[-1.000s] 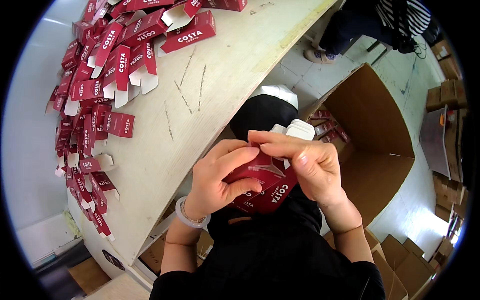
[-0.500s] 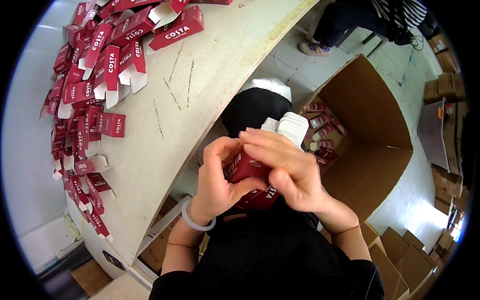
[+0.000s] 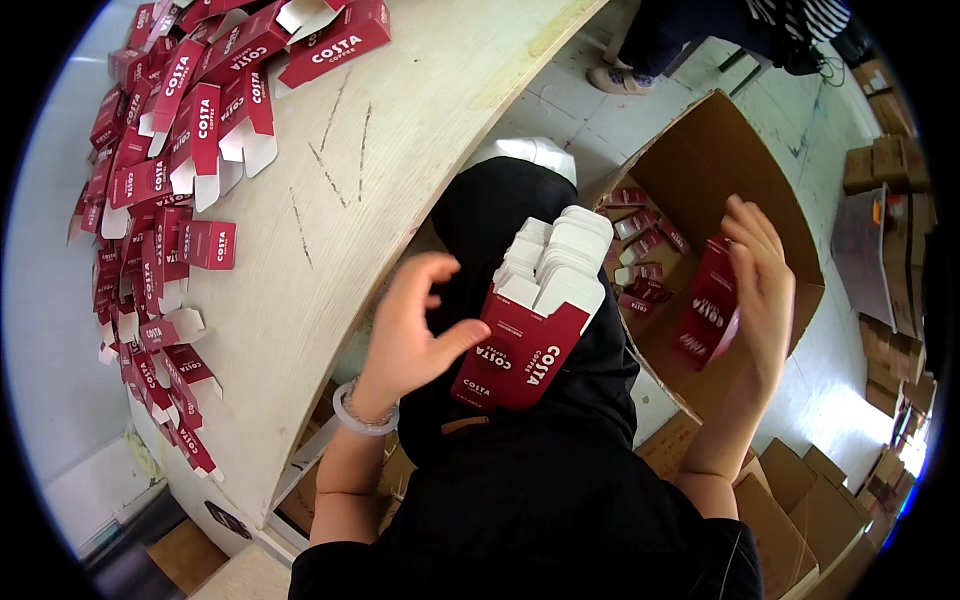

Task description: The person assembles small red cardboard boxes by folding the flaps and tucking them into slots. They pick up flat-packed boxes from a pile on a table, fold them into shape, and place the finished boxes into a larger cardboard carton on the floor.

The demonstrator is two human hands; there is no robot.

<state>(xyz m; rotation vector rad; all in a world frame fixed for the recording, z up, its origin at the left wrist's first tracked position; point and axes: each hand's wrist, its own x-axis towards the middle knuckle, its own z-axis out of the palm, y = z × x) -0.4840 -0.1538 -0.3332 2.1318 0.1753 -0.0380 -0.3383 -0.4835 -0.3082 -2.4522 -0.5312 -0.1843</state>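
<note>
On my lap stands a stack of flat, unfolded red cartons with white flaps sticking up at the far end. My left hand hovers at the stack's left side, fingers apart and curved, thumb near the stack's edge, holding nothing. To the right, my right hand is over the big cardboard box, with a folded small red box against its thumb side. The small box is blurred at its lower end. My fingers reach past its upper right edge; part of the grip is hidden.
Several small red boxes lie inside the big cardboard box. A heap of red boxes covers the left side of the pale table. Another person's leg and shoe show at the far right. Brown cartons stand at lower right.
My hands have parted. The right one has moved right, carrying the small red box over the big cardboard box; the left has drawn slightly left, uncovering the stack on my lap.
</note>
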